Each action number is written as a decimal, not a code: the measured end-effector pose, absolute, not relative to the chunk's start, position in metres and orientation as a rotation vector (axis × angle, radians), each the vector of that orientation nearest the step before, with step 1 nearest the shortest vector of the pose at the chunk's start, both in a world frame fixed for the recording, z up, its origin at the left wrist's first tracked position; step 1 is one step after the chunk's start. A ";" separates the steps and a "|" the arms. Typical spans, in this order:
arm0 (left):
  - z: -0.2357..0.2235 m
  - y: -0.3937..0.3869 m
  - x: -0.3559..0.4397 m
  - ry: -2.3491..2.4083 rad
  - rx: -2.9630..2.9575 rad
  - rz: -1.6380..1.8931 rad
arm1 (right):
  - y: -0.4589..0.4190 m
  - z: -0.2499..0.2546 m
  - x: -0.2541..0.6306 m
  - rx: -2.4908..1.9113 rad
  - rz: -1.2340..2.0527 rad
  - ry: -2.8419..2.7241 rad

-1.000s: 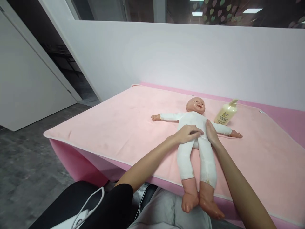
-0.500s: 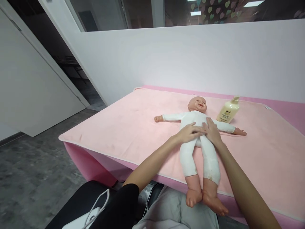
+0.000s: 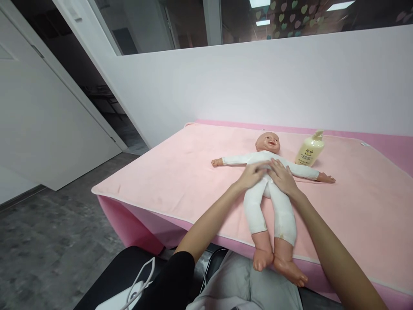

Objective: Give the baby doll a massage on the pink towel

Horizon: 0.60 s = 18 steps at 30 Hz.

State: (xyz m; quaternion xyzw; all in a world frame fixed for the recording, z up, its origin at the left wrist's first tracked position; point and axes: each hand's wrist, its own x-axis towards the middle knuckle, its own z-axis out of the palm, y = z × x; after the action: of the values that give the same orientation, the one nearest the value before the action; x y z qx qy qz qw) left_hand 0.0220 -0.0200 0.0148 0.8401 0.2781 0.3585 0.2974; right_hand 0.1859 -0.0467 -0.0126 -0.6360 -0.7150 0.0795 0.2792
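A baby doll (image 3: pixel 263 158) with a white cloth body lies on its back on a pink mat (image 3: pixel 167 172), arms spread, feet hanging over the near edge. My left hand (image 3: pixel 253 174) rests on the doll's belly from the left side, fingers stretched out. From the right, my right hand (image 3: pixel 283 177) lies flat on the belly, its fingers extended up toward the chest. The fingertips of both hands come close together at the middle. Neither hand is closed around anything. Beside the doll's outstretched arm on the right stands a pale yellow pump bottle (image 3: pixel 309 150).
A white wall (image 3: pixel 258 86) with a window above it borders the table's far side. At the left, a white door (image 3: pixel 54 116) stands beside a dark opening. A white device with a cord (image 3: pixel 124 297) lies on a black seat (image 3: pixel 106 275) at lower left.
My right hand has slid left and slightly up across the belly. My left hand has drawn back a little to the left, no longer overlapping it. The view has shifted slightly.
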 end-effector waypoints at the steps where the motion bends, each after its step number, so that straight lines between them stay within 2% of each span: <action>1: 0.017 -0.024 0.024 0.627 2.303 0.804 | -0.043 -0.018 0.191 -1.742 0.203 -1.874; 3: 0.017 -0.026 0.025 0.585 2.413 0.588 | -0.036 -0.028 0.200 -1.767 0.210 -1.744; 5: 0.012 -0.020 0.023 0.770 2.443 0.536 | -0.032 -0.036 0.206 -1.740 0.254 -1.584; 10: -0.012 0.006 0.010 1.325 2.286 0.665 | -0.029 -0.042 0.208 -1.669 0.332 -1.399; 18: -0.022 0.007 0.009 1.463 2.328 0.762 | -0.039 -0.032 0.199 -1.639 0.384 -1.255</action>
State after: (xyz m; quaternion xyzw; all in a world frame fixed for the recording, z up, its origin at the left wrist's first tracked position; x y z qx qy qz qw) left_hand 0.0089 0.0070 -0.0216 0.8075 0.5075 0.2642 0.1436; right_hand 0.1986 -0.0395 -0.0318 -0.6771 -0.5185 0.1584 0.4976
